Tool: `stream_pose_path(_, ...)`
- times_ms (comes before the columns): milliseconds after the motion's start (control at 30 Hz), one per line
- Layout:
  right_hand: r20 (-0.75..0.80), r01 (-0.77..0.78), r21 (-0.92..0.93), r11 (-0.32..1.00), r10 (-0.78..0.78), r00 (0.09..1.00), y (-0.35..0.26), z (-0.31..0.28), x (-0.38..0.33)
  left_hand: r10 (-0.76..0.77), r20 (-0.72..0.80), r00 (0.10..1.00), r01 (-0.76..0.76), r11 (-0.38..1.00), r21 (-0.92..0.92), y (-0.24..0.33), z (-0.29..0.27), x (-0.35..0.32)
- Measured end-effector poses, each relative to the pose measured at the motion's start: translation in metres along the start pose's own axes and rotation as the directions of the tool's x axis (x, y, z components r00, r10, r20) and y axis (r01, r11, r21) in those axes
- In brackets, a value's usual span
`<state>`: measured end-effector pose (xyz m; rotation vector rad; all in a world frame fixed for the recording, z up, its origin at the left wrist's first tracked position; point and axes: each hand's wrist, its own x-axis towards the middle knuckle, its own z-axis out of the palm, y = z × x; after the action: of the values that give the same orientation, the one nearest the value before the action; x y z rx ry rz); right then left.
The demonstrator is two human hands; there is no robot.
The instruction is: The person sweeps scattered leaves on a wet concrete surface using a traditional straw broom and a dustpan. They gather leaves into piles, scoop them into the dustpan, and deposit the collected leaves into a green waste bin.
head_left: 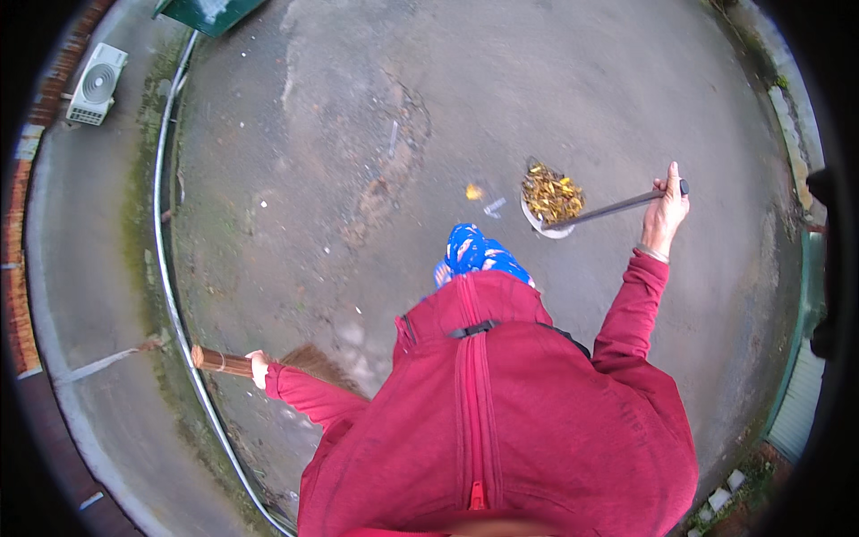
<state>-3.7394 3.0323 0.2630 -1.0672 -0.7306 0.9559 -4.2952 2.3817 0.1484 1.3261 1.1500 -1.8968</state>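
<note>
My left hand (259,368), out to the left, is closed round the thick bound handle of a straw broom (220,362). The broom's bristles fan out behind my left forearm, which partly covers them. On the right, my right hand (664,220) grips the dark pole of a long-handled dustpan (557,233) near its capped end, one finger pointing up. A heap of yellow and brown leaves (550,191) fills the pale pan, low over the ground or on it; I cannot tell which.
A yellow leaf (474,191) and a clear strip of litter (494,208) lie left of the pan on wet concrete (626,98). Along the left runs a metal pipe (161,224). An air-conditioner unit (97,83) and a green container (210,13) stand at far left.
</note>
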Motion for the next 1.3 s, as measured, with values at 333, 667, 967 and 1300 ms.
stream_pose_path(333,0.337,0.053,-0.345,0.937,0.071,0.939,0.19,0.393,0.065,-0.762,-0.042,0.646,0.728,0.632,-0.266,-0.35,-0.094,0.12)
stream_pose_path(667,0.847,0.172,-0.174,0.97,0.059,0.529,0.3,0.815,0.069,-0.161,0.098,0.982,0.155,0.985,0.073,-0.547,-0.151,0.298)
stream_pose_path(967,0.982,0.277,-0.074,0.958,0.021,0.186,0.376,1.255,-0.039,0.187,0.378,0.907,-0.318,0.892,0.322,-0.861,-0.141,0.5)
stream_pose_path(1300,0.925,-0.051,0.198,0.979,-0.203,-0.321,0.395,1.635,-0.175,-0.665,0.04,0.746,0.619,0.67,-0.409,-1.119,-0.137,0.433)
